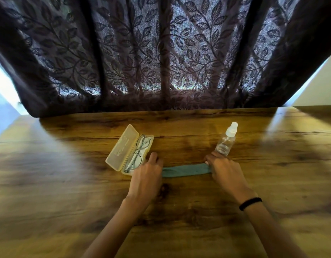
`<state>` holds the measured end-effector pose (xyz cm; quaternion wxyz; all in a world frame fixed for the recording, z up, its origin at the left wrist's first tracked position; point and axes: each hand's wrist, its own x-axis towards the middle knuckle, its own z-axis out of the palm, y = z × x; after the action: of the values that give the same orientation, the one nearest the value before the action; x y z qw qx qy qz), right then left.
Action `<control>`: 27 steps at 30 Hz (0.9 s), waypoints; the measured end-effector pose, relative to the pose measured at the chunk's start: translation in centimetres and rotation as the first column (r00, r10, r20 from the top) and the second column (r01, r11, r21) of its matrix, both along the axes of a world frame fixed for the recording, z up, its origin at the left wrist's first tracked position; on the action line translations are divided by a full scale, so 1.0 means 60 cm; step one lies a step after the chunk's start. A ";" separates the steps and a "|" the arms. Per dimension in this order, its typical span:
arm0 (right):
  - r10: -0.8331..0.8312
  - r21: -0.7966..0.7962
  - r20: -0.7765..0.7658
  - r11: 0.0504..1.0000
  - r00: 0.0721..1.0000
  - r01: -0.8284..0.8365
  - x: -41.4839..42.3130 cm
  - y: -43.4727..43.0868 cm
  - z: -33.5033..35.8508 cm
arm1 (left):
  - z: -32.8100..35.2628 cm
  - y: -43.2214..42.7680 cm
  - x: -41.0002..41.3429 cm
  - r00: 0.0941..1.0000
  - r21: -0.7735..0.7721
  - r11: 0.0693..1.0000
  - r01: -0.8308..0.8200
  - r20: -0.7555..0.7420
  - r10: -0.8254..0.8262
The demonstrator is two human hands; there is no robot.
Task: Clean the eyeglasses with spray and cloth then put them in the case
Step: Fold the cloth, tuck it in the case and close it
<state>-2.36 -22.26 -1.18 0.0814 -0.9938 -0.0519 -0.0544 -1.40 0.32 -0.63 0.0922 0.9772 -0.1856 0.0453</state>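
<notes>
A translucent cream case (121, 148) lies open on the wooden table (179, 211), lid folded back to the left. Thin-framed eyeglasses (140, 151) lie folded in its tray. A teal cloth (186, 170), folded into a narrow strip, lies flat between my hands. My left hand (147, 175) holds the strip's left end, just beside the case's near corner. My right hand (225, 169) grips the strip's right end. A clear spray bottle (226, 140) with a white cap stands right behind my right hand.
A dark leaf-patterned curtain (164, 58) hangs along the table's far edge. Bare wood stretches left, right and toward me. A black band (250, 203) circles my right wrist.
</notes>
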 end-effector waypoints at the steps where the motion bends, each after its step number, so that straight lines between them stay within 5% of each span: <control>1: -0.005 0.019 0.009 1.000 1.000 0.005 -0.001 -0.003 -0.002 | -0.003 -0.004 -0.004 0.999 -0.025 0.999 0.041 0.002 -0.041; 7: -0.007 0.064 -0.008 0.998 1.000 0.007 -0.003 -0.004 -0.012 | -0.022 -0.047 -0.025 0.975 -0.056 0.976 0.211 -0.053 -0.214; 16: -0.060 0.217 -0.060 0.973 0.996 0.071 -0.001 -0.003 -0.010 | -0.043 -0.053 -0.039 0.976 0.005 0.978 0.209 -0.069 -0.208; 27: -0.098 0.567 -0.240 0.793 0.966 0.222 0.018 0.008 0.019 | -0.033 -0.023 -0.054 0.983 -0.119 0.979 0.166 -0.055 -0.173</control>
<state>-1.26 -21.79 -0.04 0.3854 -0.9204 0.0605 0.0249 -4.67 -1.09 -2.61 0.1571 0.9520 -0.2623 0.0160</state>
